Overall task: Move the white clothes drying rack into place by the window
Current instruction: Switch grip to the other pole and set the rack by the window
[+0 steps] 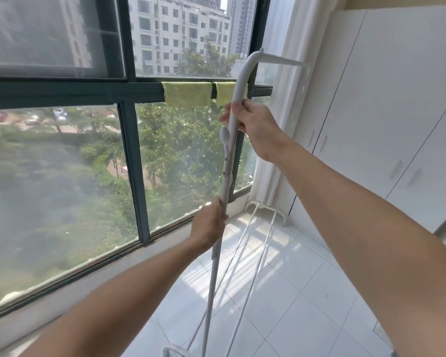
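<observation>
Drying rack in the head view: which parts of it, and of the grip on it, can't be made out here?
- Drying rack: its near foot is cut off by the bottom edge.
- Its far upright blends into the white curtain; the outline is unclear.
- Left hand: fingers wrap behind the pole, so they are hidden.
- Right hand: the palm side is turned away.
- Green cloths: the right one is partly hidden by the pole.

left hand [208, 222] low, right hand [252, 119] high, both clenched
</observation>
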